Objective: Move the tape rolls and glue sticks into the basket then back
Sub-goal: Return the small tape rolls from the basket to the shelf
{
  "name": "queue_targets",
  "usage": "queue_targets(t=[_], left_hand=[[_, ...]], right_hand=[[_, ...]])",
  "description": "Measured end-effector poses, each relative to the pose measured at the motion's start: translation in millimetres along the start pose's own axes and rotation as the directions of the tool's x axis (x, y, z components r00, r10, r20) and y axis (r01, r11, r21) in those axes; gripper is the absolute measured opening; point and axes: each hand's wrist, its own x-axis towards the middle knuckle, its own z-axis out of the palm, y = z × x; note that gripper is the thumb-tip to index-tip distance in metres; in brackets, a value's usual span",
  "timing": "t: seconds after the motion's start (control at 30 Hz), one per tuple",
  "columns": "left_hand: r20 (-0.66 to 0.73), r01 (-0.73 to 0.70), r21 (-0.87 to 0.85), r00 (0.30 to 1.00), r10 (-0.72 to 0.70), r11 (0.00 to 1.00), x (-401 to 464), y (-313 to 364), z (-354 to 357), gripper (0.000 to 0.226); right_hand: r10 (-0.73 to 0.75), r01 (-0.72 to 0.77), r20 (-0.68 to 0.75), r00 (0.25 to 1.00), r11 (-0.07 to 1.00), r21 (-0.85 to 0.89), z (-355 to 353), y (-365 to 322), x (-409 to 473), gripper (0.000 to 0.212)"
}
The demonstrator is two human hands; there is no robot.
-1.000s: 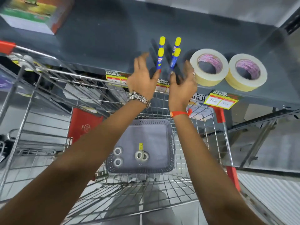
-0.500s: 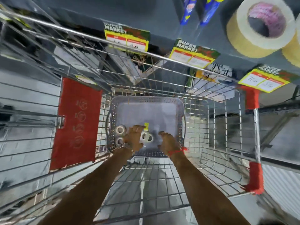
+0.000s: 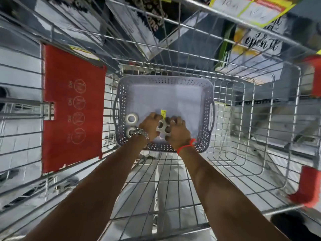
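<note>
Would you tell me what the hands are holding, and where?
Both hands grip small tape rolls by their outer rims, inside the basket.

The scene is evenly and brightly lit, with a cool, slightly washed-out cast. The pale floor of the basket (image 3: 182, 98) glares almost white, swallowing detail there. The wide lens bends the wires of the cart (image 3: 260, 153) outward, most strongly at the edges. Motion blur smears the top of the frame, the labels (image 3: 250, 9) and the red corner pieces (image 3: 307, 185). Both forearms look dark and soft-edged near the bottom.
</note>
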Motion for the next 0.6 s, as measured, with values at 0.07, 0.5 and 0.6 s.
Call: queue_targets(t=[0.07,0.5,0.6], left_hand=[[-0.038,0.045,-0.066,0.998,-0.047,0.997,-8.4,1.4,-8.1,0.058],[-0.475,-0.083,-0.189,0.88,-0.017,0.978,-71.2,49.3,-122.5,0.055],[-0.662,-0.251,-0.263,0.75,0.016,0.932,-93.4,70.2,-170.8,0.052]], right_hand=[[0.021,-0.021,-0.008,1.0,1.0,0.014,-4.2,3.5,-4.4,0.064],[0.258,0.068,-0.416,0.872,0.778,0.625,-115.3,-29.9,-52.1,0.053],[0.234,0.218,-0.576,0.784,0.764,0.607,-153.9,-46.5,-66.1,0.051]])
